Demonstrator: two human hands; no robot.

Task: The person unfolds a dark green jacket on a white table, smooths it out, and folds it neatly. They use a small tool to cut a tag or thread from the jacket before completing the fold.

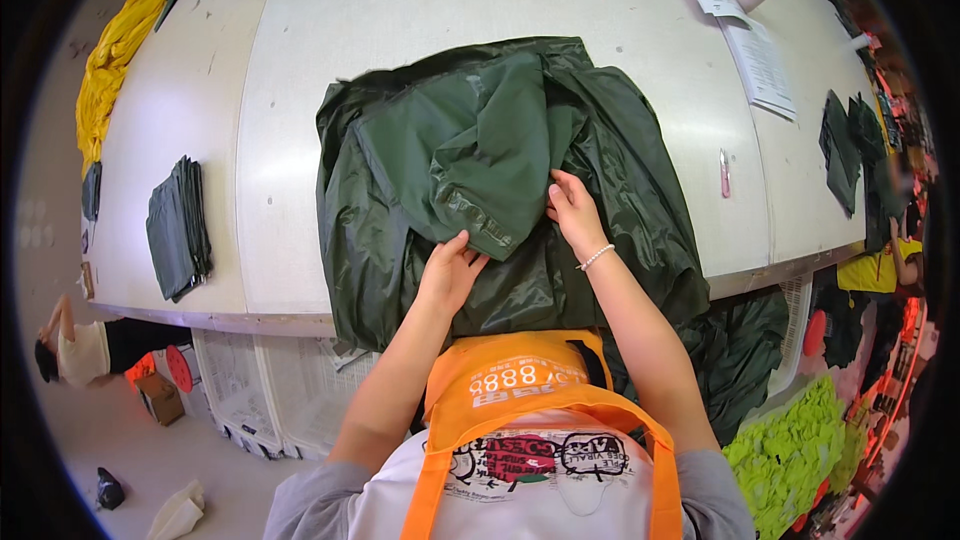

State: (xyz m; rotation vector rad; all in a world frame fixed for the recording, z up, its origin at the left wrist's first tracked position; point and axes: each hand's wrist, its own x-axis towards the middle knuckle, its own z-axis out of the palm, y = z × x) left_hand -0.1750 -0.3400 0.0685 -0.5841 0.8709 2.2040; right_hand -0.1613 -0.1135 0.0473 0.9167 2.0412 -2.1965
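A large dark green shiny garment (480, 140) lies crumpled on the white table (300, 90), with its lower part hanging over the near edge. My left hand (450, 270) presses flat on the fabric just below a folded-over flap. My right hand (575, 210), with a bead bracelet at the wrist, pinches the fabric at the flap's right side. I wear an orange apron (520, 390) over a white printed shirt.
A folded stack of dark green pieces (178, 230) lies at the table's left. Yellow fabric (115, 60) drapes over the far left edge. Paper sheets (750, 50) and a pink pen-like tool (724, 172) sit at right. White crates (260, 390) stand under the table. Another person (80, 345) is at left.
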